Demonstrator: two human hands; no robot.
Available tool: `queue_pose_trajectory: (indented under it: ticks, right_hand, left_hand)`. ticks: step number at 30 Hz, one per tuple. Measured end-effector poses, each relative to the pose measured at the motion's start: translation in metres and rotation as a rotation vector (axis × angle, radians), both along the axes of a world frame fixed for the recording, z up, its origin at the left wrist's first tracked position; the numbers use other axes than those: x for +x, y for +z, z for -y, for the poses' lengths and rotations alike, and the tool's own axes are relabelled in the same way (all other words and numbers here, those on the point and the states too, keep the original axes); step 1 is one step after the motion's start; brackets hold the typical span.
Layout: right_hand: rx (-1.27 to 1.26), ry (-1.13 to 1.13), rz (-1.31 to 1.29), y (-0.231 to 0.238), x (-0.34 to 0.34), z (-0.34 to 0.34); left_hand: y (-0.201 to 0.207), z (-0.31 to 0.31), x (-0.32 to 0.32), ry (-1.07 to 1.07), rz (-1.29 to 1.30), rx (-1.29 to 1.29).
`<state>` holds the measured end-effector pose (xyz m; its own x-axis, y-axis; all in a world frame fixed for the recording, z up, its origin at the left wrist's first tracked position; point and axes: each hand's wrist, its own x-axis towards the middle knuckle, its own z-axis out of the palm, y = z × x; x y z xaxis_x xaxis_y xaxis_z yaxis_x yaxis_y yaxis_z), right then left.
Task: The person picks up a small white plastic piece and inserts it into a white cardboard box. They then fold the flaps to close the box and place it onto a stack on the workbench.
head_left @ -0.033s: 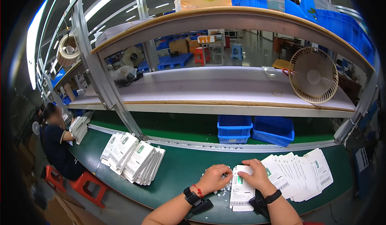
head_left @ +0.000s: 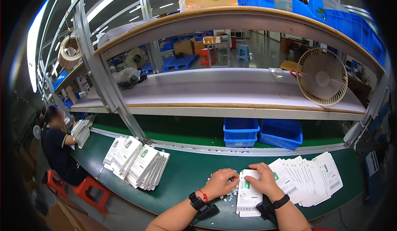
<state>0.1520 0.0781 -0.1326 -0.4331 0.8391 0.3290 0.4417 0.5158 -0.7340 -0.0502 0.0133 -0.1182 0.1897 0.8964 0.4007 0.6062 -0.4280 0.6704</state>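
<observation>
In front of me a small stack of white printed cards (head_left: 249, 200) with green lettering lies on the green table. My right hand (head_left: 265, 182) is closed on its upper right part, thumb across the top card's face. At the stack's upper left edge my left hand (head_left: 222, 184) is curled with thumb and forefinger together; whatever they pinch is too small to make out. Small white plastic pieces (head_left: 230, 198) lie scattered under and beside that hand. Right of my right hand, more white cards (head_left: 308, 181) spread out in an overlapping fan.
Piles of white cards (head_left: 142, 163) rest on the table to the left. Blue bins (head_left: 241, 132) stand beneath a shelf (head_left: 206, 88), which holds a round fan cover (head_left: 322, 78). A person (head_left: 60, 148) sits far left near red stools (head_left: 92, 189). A metal post (head_left: 97, 61) rises left of centre.
</observation>
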Motion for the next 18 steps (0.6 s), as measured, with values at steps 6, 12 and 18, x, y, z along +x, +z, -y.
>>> queue_pose_trajectory:
  ticks: [6, 12, 18]
  right_hand:
    - [0.189, -0.045, 0.01, 0.011, -0.001, 0.006]
    - [0.231, 0.174, -0.016, 0.022, -0.002, 0.016]
    - [0.223, 0.221, -0.045, 0.02, -0.004, 0.017]
  left_hand:
    - [-0.004, -0.002, 0.002, -0.115, 0.028, 0.163]
    - [-0.004, 0.0, 0.004, -0.15, 0.073, 0.141]
    - [-0.002, 0.001, 0.004, -0.11, 0.056, 0.122]
